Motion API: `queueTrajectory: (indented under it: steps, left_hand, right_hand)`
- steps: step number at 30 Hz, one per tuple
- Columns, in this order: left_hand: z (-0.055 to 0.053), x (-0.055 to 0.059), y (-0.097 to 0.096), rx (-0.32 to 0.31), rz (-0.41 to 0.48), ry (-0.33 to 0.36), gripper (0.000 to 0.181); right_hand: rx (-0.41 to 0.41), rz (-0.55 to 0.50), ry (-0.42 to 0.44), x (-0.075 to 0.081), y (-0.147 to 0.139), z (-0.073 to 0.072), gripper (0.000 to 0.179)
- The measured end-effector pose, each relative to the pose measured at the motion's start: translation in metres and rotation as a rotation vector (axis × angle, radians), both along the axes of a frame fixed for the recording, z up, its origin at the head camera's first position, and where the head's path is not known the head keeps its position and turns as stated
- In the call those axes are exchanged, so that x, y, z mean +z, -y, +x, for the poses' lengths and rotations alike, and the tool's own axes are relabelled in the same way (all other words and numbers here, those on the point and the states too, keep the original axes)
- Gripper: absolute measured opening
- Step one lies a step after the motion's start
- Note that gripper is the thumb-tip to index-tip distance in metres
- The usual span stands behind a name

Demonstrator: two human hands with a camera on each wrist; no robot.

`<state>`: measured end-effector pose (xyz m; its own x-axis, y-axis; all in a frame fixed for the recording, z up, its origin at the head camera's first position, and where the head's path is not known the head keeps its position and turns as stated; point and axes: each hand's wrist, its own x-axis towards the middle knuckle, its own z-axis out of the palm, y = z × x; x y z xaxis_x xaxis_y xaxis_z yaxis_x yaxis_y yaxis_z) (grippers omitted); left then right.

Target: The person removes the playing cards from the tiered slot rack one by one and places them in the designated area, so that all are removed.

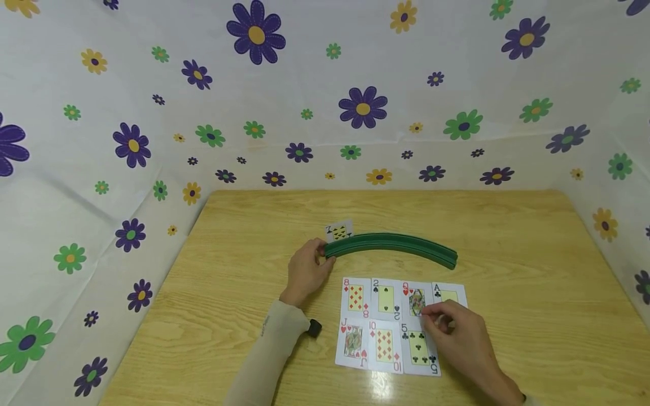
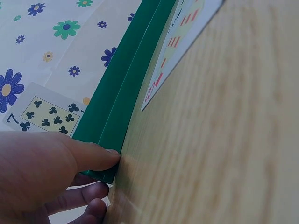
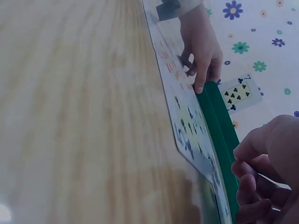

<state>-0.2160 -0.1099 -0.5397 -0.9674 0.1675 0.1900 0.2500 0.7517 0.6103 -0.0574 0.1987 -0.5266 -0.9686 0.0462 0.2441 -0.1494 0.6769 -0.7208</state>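
My left hand (image 1: 307, 270) grips the left end of a curved green card holder (image 1: 391, 241), thumb on the near face in the left wrist view. One card, the seven of clubs (image 1: 339, 230), stands upright in its slot near that hand. Above the right part of the laid-out cards is my right hand (image 1: 459, 332), its fingers loosely curled and thumb and forefinger close together. No card shows between them. Those fingertips overlap the lower edge of the queen of hearts (image 1: 416, 299) in the head view. The hand partly covers the ace of clubs (image 1: 449, 294).
Face up in two rows on the wooden table (image 1: 533, 270) also lie the eight of diamonds (image 1: 355, 298), two of spades (image 1: 386, 299), jack of hearts (image 1: 352, 341), ten of diamonds (image 1: 384, 345) and five of clubs (image 1: 418, 348). A flower-patterned sheet (image 1: 315, 73) surrounds the table's back and sides.
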Motion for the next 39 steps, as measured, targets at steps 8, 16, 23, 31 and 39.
queueTrajectory:
  steps: [8, 16, 23, 31, 39]
  left_hand:
    - [0.000, 0.000, 0.000, -0.002, 0.005, -0.003, 0.026]
    - [0.001, 0.001, 0.000, 0.007, 0.002, 0.021, 0.025]
    - [0.001, 0.002, 0.001, 0.007, 0.007, 0.020, 0.025]
    - [0.002, 0.000, 0.002, 0.001, 0.006, 0.013, 0.024]
    - [0.001, 0.000, 0.002, 0.000, 0.010, 0.004, 0.024]
  right_hand:
    - [0.001, 0.105, -0.114, 0.002, 0.012, -0.018, 0.018]
    - [0.016, 0.101, -0.122, 0.007, 0.024, -0.035, 0.014]
    - [0.038, 0.079, -0.188, 0.020, 0.039, -0.057, 0.014]
    - [0.086, 0.050, -0.254, 0.035, 0.061, -0.079, 0.008]
    - [0.088, 0.033, -0.225, 0.041, 0.073, -0.100, 0.005]
